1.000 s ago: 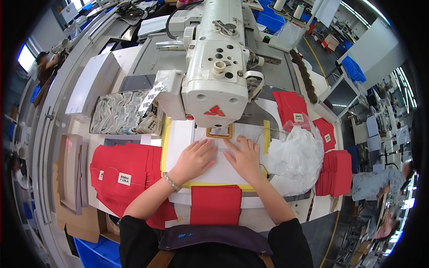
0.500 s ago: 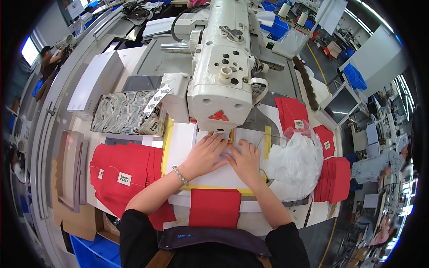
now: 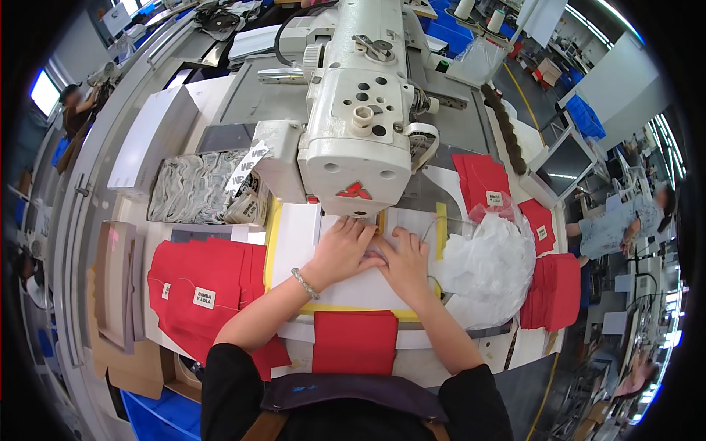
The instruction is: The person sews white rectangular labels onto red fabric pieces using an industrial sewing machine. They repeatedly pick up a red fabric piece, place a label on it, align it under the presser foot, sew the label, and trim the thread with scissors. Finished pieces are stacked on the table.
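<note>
Head view: the left hand (image 3: pixel 341 250) is resting with fingers close together, the right hand (image 3: pixel 405 264) slightly spread, any grip unclear, the white board (image 3: pixel 296 235) lying beneath them and best kept flat, fingertips clear of the sewing machine (image 3: pixel 354 158) just ahead.

Place: sewing workshop, factory-like
Sewing machine (image 3: pixel 357 158): large, white, industrial
Thread cones (image 3: pixel 496 20): upright behind the machine's right side
Red pieces (image 3: pixel 353 342): stacked in batches
Floor (image 3: pixel 523 389): yellow-lined
Co-worker (image 3: pixel 625 224): among further workstations
</note>
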Available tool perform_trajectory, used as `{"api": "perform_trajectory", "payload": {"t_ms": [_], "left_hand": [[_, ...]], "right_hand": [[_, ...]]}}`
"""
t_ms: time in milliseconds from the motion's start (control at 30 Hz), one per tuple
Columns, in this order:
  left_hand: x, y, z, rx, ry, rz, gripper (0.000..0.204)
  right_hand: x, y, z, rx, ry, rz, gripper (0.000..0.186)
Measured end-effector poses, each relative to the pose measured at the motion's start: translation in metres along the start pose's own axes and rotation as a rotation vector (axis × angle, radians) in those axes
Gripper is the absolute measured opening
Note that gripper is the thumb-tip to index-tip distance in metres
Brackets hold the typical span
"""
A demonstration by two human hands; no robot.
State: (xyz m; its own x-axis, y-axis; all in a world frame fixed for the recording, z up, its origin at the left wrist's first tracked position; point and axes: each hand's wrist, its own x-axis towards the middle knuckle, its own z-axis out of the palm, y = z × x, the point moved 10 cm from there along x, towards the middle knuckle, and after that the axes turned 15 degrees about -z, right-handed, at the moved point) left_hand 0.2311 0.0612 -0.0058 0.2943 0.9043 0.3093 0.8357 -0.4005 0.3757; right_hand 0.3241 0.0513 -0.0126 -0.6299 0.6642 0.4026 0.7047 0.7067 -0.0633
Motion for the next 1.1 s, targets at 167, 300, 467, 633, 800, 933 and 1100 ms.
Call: {"api": "perform_trajectory", "payload": {"t_ms": [167, 300, 467, 633, 800, 933, 1100], "left_hand": [[0.000, 0.002, 0.001, -0.006, 0.036, 0.026, 0.065], [0.003, 0.000, 0.002, -0.017, 0.012, 0.036, 0.061], [0.003, 0.005, 0.001, 0.028, 0.019, 0.054, 0.057], [0.003, 0.008, 0.002, 0.095, 0.023, 0.052, 0.052], [-0.007, 0.017, -0.006, 0.108, 0.099, 0.096, 0.040], [-0.043, 0.039, -0.002, -0.027, -0.160, 0.098, 0.034], [-0.079, 0.067, -0.004, -0.328, -0.331, 0.067, 0.015]], "right_hand": [[-0.001, -0.001, -0.004, 0.007, -0.008, 0.019, 0.041], [-0.007, 0.003, -0.022, 0.034, 0.013, 0.054, 0.046], [-0.040, 0.015, -0.045, 0.133, 0.054, 0.170, 0.042], [-0.070, 0.008, -0.049, 0.182, 0.032, 0.192, 0.032], [-0.085, 0.011, -0.044, 0.135, 0.106, 0.217, 0.023], [-0.093, 0.025, -0.043, 0.063, 0.136, 0.289, 0.018], [-0.092, 0.028, -0.056, 0.005, 0.163, 0.319, 0.018]]}}
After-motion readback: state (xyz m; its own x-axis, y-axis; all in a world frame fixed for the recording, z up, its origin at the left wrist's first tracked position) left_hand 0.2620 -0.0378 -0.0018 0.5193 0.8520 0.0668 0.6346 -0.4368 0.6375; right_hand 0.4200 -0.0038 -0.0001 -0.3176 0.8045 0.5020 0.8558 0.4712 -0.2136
